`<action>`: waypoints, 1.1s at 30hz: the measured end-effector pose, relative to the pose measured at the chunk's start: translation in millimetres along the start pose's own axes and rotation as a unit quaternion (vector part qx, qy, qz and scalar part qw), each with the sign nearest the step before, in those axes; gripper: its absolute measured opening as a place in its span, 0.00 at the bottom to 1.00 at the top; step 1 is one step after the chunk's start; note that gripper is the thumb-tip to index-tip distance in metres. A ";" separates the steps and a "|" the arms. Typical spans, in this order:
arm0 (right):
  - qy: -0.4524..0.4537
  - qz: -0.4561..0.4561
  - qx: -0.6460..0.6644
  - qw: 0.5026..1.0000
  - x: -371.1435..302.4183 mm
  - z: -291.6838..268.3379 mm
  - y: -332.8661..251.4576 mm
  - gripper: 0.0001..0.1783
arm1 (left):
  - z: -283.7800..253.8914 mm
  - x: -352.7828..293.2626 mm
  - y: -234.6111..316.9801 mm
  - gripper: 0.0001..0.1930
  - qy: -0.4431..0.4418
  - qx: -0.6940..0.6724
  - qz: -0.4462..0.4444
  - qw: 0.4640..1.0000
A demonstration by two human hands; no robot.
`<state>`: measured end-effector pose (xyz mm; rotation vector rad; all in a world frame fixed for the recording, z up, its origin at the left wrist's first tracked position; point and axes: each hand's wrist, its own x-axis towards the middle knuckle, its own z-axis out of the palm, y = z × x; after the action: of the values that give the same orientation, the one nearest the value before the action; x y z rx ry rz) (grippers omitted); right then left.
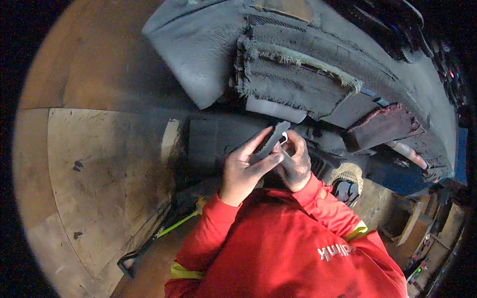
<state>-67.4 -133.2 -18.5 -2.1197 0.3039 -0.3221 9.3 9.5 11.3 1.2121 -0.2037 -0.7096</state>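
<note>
A flat, slightly curved dark grey piece [269, 144] is held up in front of my chest. My left hand [243, 169] grips it, fingers behind and thumb across the near side. Against its other edge, my right hand [296, 161] is closed with bent fingers, and its fingertips look darkened. Something small and white [283, 138] shows between the right fingers; I cannot tell whether it belongs to the grey piece. Just beyond the hands, a pale whitish roll-like thing [276, 109] sticks out below a frayed grey cloth pad [293, 82].
A dusty grey work surface [422, 84] curves along the far side, with a dark reddish cloth pad [385, 126] and a grey leather-like flap [198, 54]. Wooden boards [109, 169] stand at left. Wooden compartments [422, 223] are at lower right, and a footed slipper [346, 186] shows below.
</note>
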 end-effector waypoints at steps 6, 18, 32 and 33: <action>0.069 -0.135 -0.017 0.988 10.3 18.7 10.3 0.21 | 11.8 20.2 9.3 0.21 0.091 0.284 0.133 0.945; -0.091 0.232 0.331 0.910 0.2 13.9 -11.8 0.11 | 29.0 32.9 21.2 0.14 0.153 0.468 0.035 0.869; -0.031 -0.177 -0.086 0.980 -5.3 -7.8 29.9 0.45 | 10.1 0.5 -36.7 0.22 0.116 0.114 0.079 0.984; 0.021 -0.152 0.029 0.988 -15.7 3.8 23.2 0.36 | 4.3 -2.7 -33.9 0.22 0.126 0.154 0.078 0.977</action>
<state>-82.9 -137.2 -41.8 -2.1024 -0.0071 -0.5473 -8.2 2.1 -17.2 1.5513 -0.2002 -0.3895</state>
